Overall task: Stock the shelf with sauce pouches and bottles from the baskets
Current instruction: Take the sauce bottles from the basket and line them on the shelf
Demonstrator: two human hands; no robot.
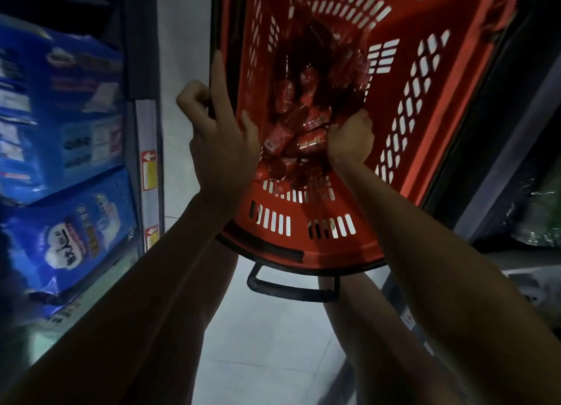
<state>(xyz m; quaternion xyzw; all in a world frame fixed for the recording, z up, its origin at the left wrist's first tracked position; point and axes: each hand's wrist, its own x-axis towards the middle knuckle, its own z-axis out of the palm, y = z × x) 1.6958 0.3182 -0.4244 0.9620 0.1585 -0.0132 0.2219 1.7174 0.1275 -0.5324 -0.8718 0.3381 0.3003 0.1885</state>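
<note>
A red plastic basket (403, 149) stands on the floor below me, with a pile of red sauce pouches (291, 113) at its bottom. My left hand (221, 149) grips the basket's left rim, with the forefinger stretched along the black edge and the thumb inside. My right hand (352, 137) reaches into the basket from the right. Its fingers are closed on a red pouch (311, 142) on top of the pile. A black handle (291, 292) hangs from the basket's near end.
Shelves on the left hold large blue packs (69, 222), and red-and-yellow price tags (149, 171) run along the shelf edge. On the right is a dark shelf unit with green packs (543, 219). White tiled floor (267, 344) lies between the shelves.
</note>
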